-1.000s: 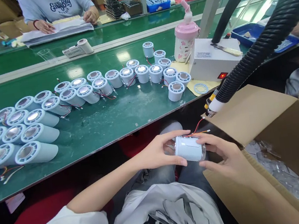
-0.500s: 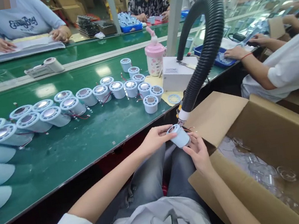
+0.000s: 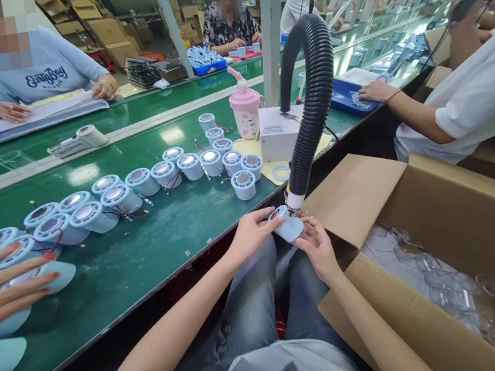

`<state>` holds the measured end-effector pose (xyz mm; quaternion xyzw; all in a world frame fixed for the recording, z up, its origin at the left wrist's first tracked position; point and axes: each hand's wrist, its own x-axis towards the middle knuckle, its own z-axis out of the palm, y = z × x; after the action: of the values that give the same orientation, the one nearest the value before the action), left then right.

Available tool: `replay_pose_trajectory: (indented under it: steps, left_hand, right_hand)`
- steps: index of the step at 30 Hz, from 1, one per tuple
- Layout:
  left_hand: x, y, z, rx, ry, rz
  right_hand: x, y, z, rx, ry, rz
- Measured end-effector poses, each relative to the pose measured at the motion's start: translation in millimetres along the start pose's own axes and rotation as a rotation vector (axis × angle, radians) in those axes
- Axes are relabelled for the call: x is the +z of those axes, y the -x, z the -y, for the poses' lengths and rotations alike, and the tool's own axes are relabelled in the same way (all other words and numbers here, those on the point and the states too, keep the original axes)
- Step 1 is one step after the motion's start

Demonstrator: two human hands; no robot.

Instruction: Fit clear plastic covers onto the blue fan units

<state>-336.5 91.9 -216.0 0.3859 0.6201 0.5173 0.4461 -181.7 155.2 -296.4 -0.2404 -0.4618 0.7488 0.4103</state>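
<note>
Over my lap, both hands grip a light blue cylindrical plastic housing (image 3: 289, 229), held tilted. My left hand (image 3: 255, 231) pinches its ringed end from the left. The fingers of my right hand (image 3: 319, 248) close on its lower right side, where thin wires stick out. Right at the housing is the white tip (image 3: 295, 199) of a black corrugated hose (image 3: 310, 98); whether they touch I cannot tell. Rows of similar housings (image 3: 244, 185) with shiny round discs and loose wires stand on the green table (image 3: 179, 223).
At my right, an open cardboard box (image 3: 459, 203) contains clear plastic parts (image 3: 453, 285). A co-worker's hand (image 3: 6, 286) reaches over the left housings. Behind the hose stand a white box (image 3: 273, 135) and a pink-lidded cup (image 3: 246, 111). Another co-worker's arm (image 3: 418, 113) rests by a blue tray (image 3: 350, 96).
A co-worker's hand has come in from the left, and a housing there has shifted. My view has moved slightly; both my hands keep hold of the same housing by the hose tip.
</note>
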Motion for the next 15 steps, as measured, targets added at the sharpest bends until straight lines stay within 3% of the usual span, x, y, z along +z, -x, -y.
replay_pose_trajectory:
  steps: [9, 15]
  left_hand:
    - [7.2, 0.7, 1.0, 0.022, -0.130, -0.037]
    - [9.3, -1.2, 0.3, 0.075, -0.187, -0.031]
  right_hand:
    - [-12.0, 12.4, -5.1, 0.048, -0.082, -0.006]
    - [-5.8, 16.4, -5.3, 0.035, -0.102, -0.032]
